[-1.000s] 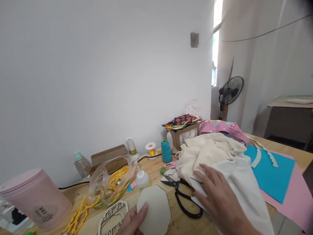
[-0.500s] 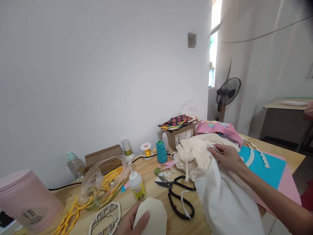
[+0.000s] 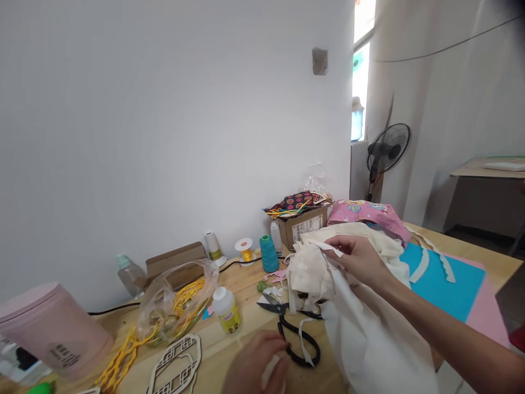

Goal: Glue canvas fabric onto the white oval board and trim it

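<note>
Below a white wall (image 3: 164, 126), cloth (image 3: 373, 334) drapes a wooden table (image 3: 248, 293).

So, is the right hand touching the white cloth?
Touching. The head view shows the right hand gripping a raised fold of the white cloth.

pale wall (image 3: 172, 131), seemingly a window (image 3: 361, 82)
</note>
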`<state>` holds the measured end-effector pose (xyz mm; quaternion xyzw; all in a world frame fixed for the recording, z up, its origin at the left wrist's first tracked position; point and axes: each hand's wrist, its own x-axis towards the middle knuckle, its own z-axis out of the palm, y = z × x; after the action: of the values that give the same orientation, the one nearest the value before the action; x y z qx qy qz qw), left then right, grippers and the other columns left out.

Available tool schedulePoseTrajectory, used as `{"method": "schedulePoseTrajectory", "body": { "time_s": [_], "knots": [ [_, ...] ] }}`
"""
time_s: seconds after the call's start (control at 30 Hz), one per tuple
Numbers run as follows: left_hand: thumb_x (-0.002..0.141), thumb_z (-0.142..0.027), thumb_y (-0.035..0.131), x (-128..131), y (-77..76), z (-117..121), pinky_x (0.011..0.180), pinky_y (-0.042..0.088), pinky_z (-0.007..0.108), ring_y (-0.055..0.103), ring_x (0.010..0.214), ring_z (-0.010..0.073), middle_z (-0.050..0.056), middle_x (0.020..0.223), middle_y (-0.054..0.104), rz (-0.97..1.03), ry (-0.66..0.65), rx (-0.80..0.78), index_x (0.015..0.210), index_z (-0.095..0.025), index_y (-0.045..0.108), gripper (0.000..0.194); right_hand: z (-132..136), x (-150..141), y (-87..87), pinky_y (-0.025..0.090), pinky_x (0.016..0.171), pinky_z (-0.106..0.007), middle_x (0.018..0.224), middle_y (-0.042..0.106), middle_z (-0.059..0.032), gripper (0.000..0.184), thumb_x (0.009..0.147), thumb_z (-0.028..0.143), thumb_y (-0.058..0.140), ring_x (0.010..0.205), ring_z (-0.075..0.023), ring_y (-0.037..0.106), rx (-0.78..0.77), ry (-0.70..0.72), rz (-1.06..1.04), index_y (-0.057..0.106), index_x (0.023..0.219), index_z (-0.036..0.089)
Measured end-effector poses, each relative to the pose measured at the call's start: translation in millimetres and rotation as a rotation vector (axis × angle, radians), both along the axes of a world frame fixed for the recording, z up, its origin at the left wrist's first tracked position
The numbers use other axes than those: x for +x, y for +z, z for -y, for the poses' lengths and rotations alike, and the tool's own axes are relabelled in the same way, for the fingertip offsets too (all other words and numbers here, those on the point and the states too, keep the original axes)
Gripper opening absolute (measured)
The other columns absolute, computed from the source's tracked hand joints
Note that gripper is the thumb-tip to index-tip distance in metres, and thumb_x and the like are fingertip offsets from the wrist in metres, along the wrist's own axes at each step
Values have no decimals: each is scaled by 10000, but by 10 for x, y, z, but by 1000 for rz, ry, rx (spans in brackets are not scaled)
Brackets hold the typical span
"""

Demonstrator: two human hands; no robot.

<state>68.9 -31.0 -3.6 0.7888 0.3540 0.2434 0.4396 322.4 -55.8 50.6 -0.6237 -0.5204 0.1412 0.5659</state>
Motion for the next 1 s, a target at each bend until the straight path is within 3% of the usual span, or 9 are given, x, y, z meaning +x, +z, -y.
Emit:
{"method": "schedulePoseTrajectory", "body": {
  "time_s": [0.07, 0.2, 0.3, 0.43, 0.53, 0.67, 0.8, 0.87, 1.0],
  "knots": [
    [702, -333, 561, 295, 47, 101, 805, 421, 360, 546, 925, 291, 119, 1047, 620, 68, -40, -80, 920, -236, 677, 265, -31, -47, 23, 319, 387, -203, 547, 584, 8, 214, 637, 349, 569, 449, -104, 426, 3, 23, -39, 665, 682, 164],
    [719, -250, 516, 875, 55, 158, 979, 221, 344, 378, 1155, 262, 93, 1263, 482, 118, -17, -68, 1153, -179, 530, 440, -70, -51, 102, 302, 348, -185, 507, 542, 27, 225, 631, 360, 566, 410, -85, 395, 1, 55, -111, 652, 679, 157],
    [634, -236, 584, 1077, 83, 88, 795, 366, 333, 518, 911, 252, 79, 1002, 621, 23, -22, -147, 1075, -187, 560, 444, -75, 17, 140, 306, 336, -180, 506, 529, 31, 236, 642, 357, 555, 390, -76, 390, -19, 53, -145, 642, 709, 148],
    [617, -317, 587, 856, 176, -38, 604, 360, 293, 494, 661, 198, 17, 639, 565, -39, 18, -163, 668, -146, 610, 180, -56, 70, 69, 321, 327, -187, 497, 523, 33, 257, 675, 358, 527, 348, -68, 390, -61, 68, -154, 626, 751, 134],
    [656, -404, 541, 481, 183, -84, 571, 338, 263, 455, 629, 159, -12, 621, 515, -33, 97, -207, 690, -148, 558, 259, -27, -26, -86, 399, 370, -209, 555, 585, 4, 240, 682, 335, 536, 400, -105, 506, -104, 154, -119, 617, 788, 135],
    [635, -479, 571, 125, 25, -31, 513, 316, 231, 428, 555, 121, -24, 584, 530, 47, 168, -392, 683, -140, 567, 342, 1, -264, -330, 501, 515, -258, 803, 663, -59, 335, 691, 257, 542, 646, -174, 630, -131, 262, -28, 562, 1009, 154],
    [606, -505, 595, 13, -196, 57, 553, 351, 240, 485, 604, 145, 15, 622, 603, 97, 212, -429, 739, -116, 627, 411, -47, -370, -468, 433, 854, -382, 1218, 509, -114, 493, 647, 200, 571, 1081, -246, 488, -106, 314, 132, 508, 1136, 181],
    [609, -526, 580, -15, -267, 77, 541, 351, 242, 487, 594, 150, 16, 599, 600, 95, 241, -424, 706, -116, 632, 425, -105, -315, -483, 349, 939, -418, 1333, 370, -149, 498, 656, 185, 553, 1182, -268, 378, -72, 244, 364, 501, 1150, 145],
    [619, -533, 559, -26, -260, 66, 517, 349, 239, 487, 581, 158, -1, 553, 575, 56, 282, -428, 617, -137, 620, 401, -249, -38, -496, 342, 950, -401, 1363, 290, -195, 481, 721, 154, 474, 1195, -289, 351, -87, -158, 958, 447, 1196, 83]
  ]
}}
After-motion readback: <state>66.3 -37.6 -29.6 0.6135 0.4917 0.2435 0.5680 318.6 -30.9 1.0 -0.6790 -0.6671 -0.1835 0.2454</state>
